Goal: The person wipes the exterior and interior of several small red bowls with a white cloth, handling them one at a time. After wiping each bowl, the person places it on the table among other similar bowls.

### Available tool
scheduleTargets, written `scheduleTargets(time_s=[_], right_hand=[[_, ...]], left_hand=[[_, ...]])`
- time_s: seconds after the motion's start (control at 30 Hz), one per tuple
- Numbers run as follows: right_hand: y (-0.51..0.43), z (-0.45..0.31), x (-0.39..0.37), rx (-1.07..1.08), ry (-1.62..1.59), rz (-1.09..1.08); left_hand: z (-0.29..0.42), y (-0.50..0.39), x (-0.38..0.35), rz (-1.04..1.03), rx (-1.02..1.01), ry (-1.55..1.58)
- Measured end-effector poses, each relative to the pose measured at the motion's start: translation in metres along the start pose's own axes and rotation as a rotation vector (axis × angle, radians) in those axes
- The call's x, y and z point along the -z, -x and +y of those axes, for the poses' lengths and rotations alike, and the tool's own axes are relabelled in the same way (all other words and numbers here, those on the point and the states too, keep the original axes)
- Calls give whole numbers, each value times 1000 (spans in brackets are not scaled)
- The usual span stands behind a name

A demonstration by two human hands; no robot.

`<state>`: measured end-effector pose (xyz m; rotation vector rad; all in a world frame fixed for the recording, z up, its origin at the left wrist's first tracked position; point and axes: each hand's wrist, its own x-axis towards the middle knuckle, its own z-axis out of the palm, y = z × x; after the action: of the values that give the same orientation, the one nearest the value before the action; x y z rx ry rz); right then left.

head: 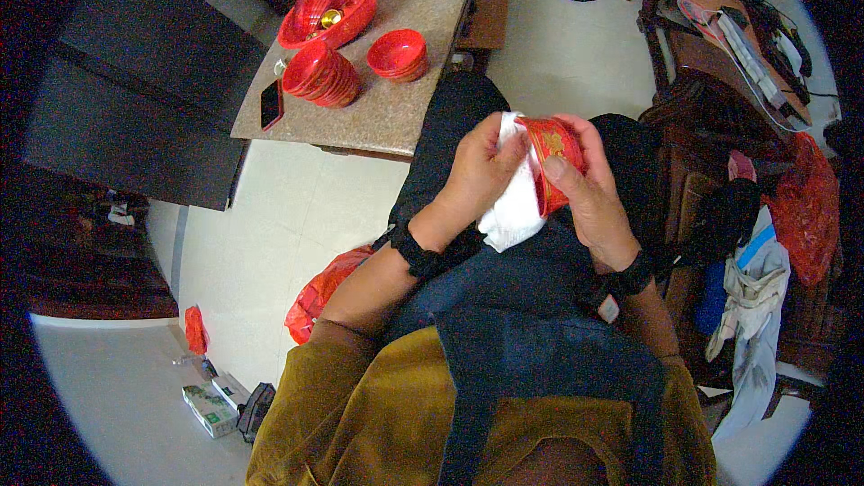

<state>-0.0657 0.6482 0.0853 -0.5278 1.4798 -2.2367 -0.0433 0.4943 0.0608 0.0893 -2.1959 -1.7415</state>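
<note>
My right hand (590,182) grips a red bowl (556,148) with a gold pattern on its outer wall, tilted so its mouth faces left. In my left hand (486,162) is a white cloth (514,209), pressed into the bowl's mouth and hanging below it. The bowl's inside is mostly hidden by the cloth and fingers. Both hands are above my lap. On the stone-topped table (391,115), ahead and to the left, stand a leaning stack of red bowls (320,74) and a shorter stack of red bowls (398,55).
Behind the stacks sits a large red basin (364,10) with gold-coloured items inside. A phone (272,105) lies near the table's left edge. To my right is a dark wooden bench (702,81) bearing a power strip (749,57). Red plastic bags (803,209) and cloths (756,297) hang there.
</note>
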Motion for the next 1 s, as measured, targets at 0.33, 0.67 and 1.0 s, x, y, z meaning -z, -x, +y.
scheduleTargets(time_s=[0.33, 0.67, 1.0], right_hand=[[-3, 5, 6, -171, -61, -53], [0, -5, -1, -118, -75, -82], [1, -4, 1, -97, -20, -69]], left_hand=[[1, -2, 3, 7, -71, -23], [0, 2, 5, 115, -206, -174], [-1, 3, 2, -84, 36, 80]])
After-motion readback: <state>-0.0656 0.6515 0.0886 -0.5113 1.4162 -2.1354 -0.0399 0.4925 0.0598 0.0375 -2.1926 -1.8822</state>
